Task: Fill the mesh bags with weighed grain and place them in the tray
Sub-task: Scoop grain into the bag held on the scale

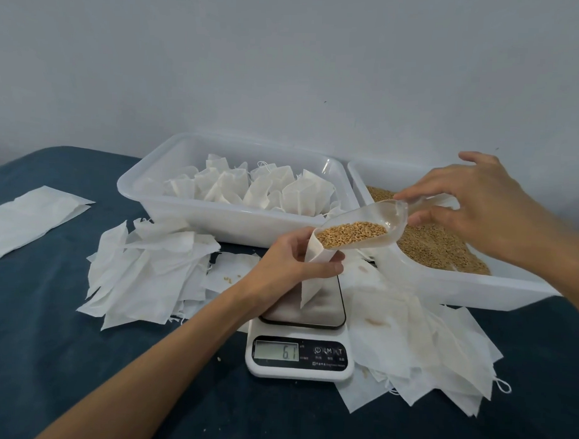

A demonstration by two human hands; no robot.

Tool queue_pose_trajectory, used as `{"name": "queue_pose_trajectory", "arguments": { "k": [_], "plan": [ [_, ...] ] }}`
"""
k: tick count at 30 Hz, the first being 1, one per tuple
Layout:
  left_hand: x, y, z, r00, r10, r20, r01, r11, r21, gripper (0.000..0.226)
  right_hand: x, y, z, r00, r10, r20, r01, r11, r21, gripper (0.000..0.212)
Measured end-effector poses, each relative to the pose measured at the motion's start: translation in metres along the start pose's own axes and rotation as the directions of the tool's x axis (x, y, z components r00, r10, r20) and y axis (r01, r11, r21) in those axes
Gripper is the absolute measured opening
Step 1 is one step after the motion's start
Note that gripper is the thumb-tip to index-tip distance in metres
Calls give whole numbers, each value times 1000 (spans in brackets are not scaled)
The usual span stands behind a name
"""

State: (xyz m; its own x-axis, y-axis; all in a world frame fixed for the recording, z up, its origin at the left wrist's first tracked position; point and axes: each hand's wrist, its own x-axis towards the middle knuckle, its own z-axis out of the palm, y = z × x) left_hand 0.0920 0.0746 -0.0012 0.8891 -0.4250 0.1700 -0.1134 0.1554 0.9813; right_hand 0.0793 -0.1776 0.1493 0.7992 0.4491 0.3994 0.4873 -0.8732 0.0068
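Two hands, one scoop, one bag, two trays.

Soft, even, slightly dim indoor light with a cool cast, giving only faint shadows under the white trays and the scale, a small glare patch on its steel platform, mild overall softness, and wide-angle bending toward the frame edges.

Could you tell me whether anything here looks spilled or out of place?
Yes: a few stray grains lie on the empty bags left of the scale, and one on the blue cloth. Some empty bags on the right show brownish stains.
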Motion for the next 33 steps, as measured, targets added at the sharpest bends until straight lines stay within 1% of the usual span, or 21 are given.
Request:
{"name": "queue_pose_trajectory", "arguments": {
  "k": [5, 13, 20, 27, 33],
  "plan": [
    [-1, -1, 1, 1000, 10, 6, -10, 1000, -20, 43, 1, -1, 0, 1000, 0, 7, 1, 1000, -11, 27],
    [0, -4, -1, 1000, 5, 7, -5, 998, -69, 48, 2, -2, -3, 1000, 12, 24, -12, 1000, -19, 27],
    [1, -4, 0, 1000, 12, 3, -12, 998, -67, 45, 2, -3, -3, 1000, 6, 20, -6, 1000, -28, 27],
    [1, -5, -2, 1000, 19, 13, -18, 996, -85, 46, 1, -4, -2, 1000, 4, 16, -4, 1000, -8, 27],
    [2, -7, -2, 1000, 17, 11, -16, 995, -99, 46, 2, -3, -2, 1000, 12, 28, -11, 1000, -27, 25]
  ]
}}
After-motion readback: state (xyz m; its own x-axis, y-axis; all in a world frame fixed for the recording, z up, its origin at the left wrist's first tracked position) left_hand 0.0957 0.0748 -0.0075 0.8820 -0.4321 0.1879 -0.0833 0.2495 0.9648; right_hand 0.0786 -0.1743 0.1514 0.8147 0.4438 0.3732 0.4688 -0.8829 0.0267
